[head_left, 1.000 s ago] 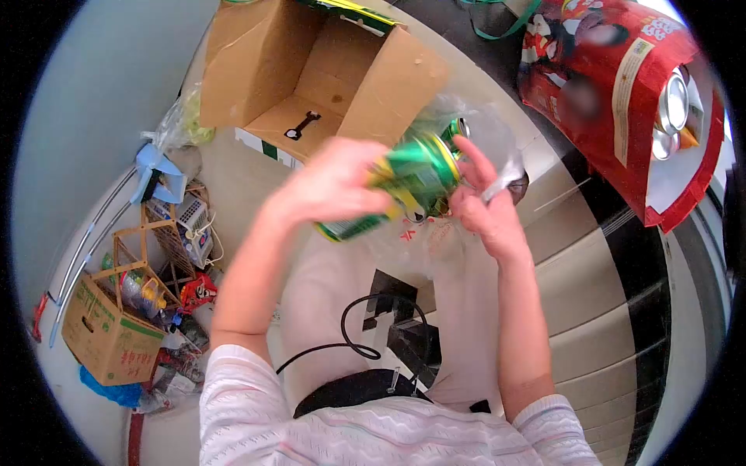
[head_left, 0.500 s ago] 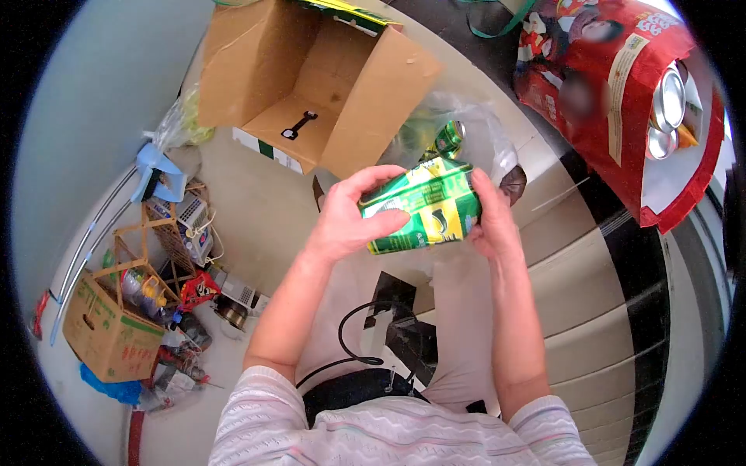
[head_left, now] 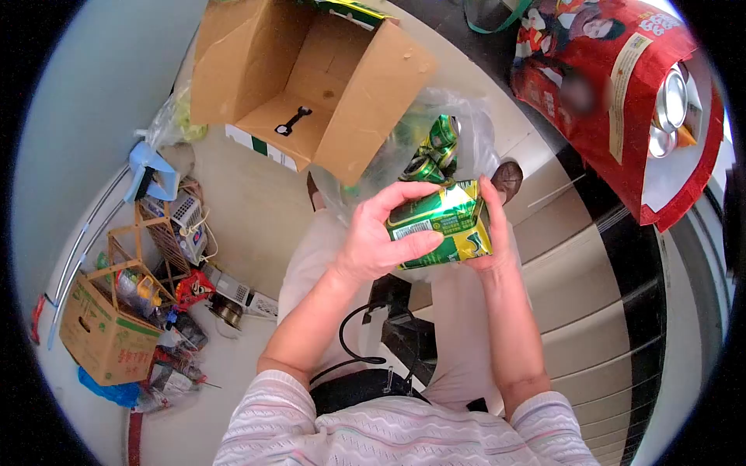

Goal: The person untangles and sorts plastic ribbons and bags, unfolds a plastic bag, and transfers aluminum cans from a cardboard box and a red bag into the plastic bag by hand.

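Observation:
A green and yellow can (head_left: 443, 225), its side dented, lies sideways between my hands above my lap. My left hand (head_left: 378, 237) wraps round its left end, the thumb across the front. My right hand (head_left: 495, 233) presses on its right end, fingers closed against it. Just beyond the can, a clear plastic bag (head_left: 478, 132) stands open between my feet. Several green cans (head_left: 422, 169) lie inside it.
An open cardboard box (head_left: 381, 101) stands beyond the bag, to the left. At the upper right is a red bag (head_left: 583, 93) with silver cans. A smaller carton (head_left: 109, 334), a blue dustpan (head_left: 153, 171) and clutter line the left wall.
The can was blurred in motion one second ago; now both hands hold it steady, a little lower and to the right. More cans in the clear bag have come into view.

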`<state>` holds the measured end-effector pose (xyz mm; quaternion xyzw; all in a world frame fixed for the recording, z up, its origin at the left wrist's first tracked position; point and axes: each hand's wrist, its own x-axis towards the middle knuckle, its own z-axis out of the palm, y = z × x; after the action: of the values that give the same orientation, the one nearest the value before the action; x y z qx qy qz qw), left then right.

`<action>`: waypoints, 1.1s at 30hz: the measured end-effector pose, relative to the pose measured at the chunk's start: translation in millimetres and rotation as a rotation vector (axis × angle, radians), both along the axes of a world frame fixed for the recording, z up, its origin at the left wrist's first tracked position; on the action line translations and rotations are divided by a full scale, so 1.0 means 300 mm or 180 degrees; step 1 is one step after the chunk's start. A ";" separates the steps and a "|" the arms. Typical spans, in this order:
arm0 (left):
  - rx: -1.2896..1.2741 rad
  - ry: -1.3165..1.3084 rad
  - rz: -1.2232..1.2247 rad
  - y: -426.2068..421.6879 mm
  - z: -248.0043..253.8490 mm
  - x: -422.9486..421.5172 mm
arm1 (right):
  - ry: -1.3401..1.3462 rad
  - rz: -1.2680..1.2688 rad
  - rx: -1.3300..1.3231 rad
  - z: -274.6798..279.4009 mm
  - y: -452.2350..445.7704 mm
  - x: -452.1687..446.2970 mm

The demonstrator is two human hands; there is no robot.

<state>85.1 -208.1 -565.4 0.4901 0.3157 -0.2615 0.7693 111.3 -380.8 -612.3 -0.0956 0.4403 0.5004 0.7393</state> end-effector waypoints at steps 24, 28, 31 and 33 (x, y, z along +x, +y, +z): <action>0.2430 -0.0560 -0.2425 -0.091 -0.340 -0.166 | -0.1744 -0.0580 0.1111 -0.030 -0.156 0.051; 0.1156 -0.0383 -0.0866 -0.111 -0.377 -0.231 | -0.1810 -0.0507 0.1214 -0.019 -0.126 0.043; 0.0816 0.0463 -0.0188 -0.107 -0.344 -0.222 | -0.1796 -0.0555 0.1241 -0.015 -0.108 0.044; 0.0959 0.0507 0.0677 -0.011 -0.249 -0.173 | -0.1804 -0.0489 0.1211 -0.010 -0.101 0.033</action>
<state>33.1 -211.5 -640.2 0.5412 0.4611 -0.1665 0.6832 121.1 -411.2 -615.3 -0.0579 0.1224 0.4700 0.8722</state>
